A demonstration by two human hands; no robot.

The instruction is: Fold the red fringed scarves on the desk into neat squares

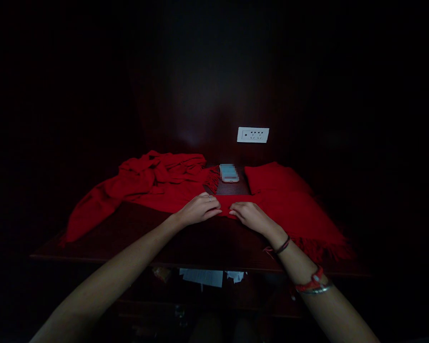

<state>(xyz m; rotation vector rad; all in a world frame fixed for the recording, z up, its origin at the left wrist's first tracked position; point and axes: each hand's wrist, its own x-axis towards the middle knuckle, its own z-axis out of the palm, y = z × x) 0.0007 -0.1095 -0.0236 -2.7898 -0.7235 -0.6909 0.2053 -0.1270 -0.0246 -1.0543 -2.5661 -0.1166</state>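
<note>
A narrow gap separates left hand (201, 208) and right hand (252, 216). Beyond it, a phone (229, 173) obstructs passage toward the wall (200, 95).

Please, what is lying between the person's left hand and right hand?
Between the left hand and the right hand lies a strip of red cloth, visible in the head view.

No text, label or number can be read.
</note>
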